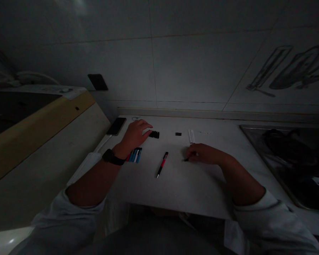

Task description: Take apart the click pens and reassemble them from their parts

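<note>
My left hand (136,134) reaches over the white counter, thumb and index finger apart, beside a row of small black pieces (154,134). Its fingertips are right by the row's left end; I cannot tell whether they touch it. On the right, the fingers of my right hand (202,153) are closed on a small black piece (186,159) low over the counter. Between the hands lies a red and black pen (162,164), its tip pointing toward me. Several coloured pen barrels (134,155), blue, white and red, lie side by side under my left wrist.
Farther back sit a small dark group of parts (178,134), thin white sticks (191,136) and tiny pale bits (206,132). A phone (117,126) with a white cable lies at the left. A metal sink (266,163) is at the right, a tiled wall (188,71) behind.
</note>
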The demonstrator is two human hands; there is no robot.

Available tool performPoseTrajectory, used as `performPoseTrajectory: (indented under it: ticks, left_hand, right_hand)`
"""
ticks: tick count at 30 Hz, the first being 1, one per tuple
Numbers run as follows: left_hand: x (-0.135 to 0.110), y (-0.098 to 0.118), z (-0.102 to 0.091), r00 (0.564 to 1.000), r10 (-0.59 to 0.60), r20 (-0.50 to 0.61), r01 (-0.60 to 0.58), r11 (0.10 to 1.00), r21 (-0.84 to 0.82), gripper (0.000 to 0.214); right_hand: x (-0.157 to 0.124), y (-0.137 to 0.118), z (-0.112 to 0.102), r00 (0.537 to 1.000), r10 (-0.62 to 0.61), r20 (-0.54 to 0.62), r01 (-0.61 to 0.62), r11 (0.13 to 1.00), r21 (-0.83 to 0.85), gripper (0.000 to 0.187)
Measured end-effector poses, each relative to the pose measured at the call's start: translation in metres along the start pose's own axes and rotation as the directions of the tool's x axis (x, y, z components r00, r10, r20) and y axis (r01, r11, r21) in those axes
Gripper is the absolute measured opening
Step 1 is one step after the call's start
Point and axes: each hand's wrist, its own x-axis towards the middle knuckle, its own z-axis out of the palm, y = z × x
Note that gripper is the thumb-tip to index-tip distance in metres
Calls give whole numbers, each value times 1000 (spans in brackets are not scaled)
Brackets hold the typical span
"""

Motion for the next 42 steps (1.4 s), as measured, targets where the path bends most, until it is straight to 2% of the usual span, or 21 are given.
performPoseTrajectory:
  ticks: [2,4,6,9,12,14,18,23,27,33,36,39,42]
  left_hand:
    - [1,24,1,1000,26,-6,-26,997,-77,19]
    - [1,48,4,999,53,-10,-54,989,-136,19]
    - [-2,71,8,994,103,-22,-106,976,-189,23]
    - [-6,95,18,989,150,-5,-147,962,-230,41]
    - [-7,106,30,984,177,37,-165,963,-213,56]
    - [-6,108,36,983,178,49,-165,967,-194,55]
    - [-5,108,42,983,176,47,-163,966,-199,48]
    - [-7,112,44,985,163,48,-146,956,-255,50]
    - [-2,95,48,985,161,60,-143,962,-233,50]
    - [20,25,64,994,45,96,-36,995,-92,47]
    - [26,1,77,989,2,151,5,999,-41,45]
    - [27,-7,87,977,-29,210,30,1000,2,44]
    - [25,-8,90,962,-90,258,73,994,76,45]
  right_hand:
    - [7,-6,2,991,5,-132,17,986,164,18]
    - [15,-13,8,974,31,-223,58,923,381,28]
    - [21,-18,16,961,75,-266,94,816,570,35]
    - [27,-22,28,946,182,-270,84,664,743,40]
    - [30,-22,36,938,263,-225,33,580,814,43]
    - [32,-21,40,938,280,-204,12,561,828,43]
    - [33,-20,43,941,277,-193,8,553,833,42]
    - [35,-20,44,928,308,-210,-6,574,819,43]
    - [36,-19,46,924,321,-208,-40,620,783,43]
    - [38,-14,48,914,272,-301,-25,778,628,37]
    - [38,-11,50,917,225,-329,-22,853,521,29]
    - [37,-11,54,914,146,-378,-29,954,299,20]
    - [37,-17,62,908,-74,-413,68,997,-30,22]
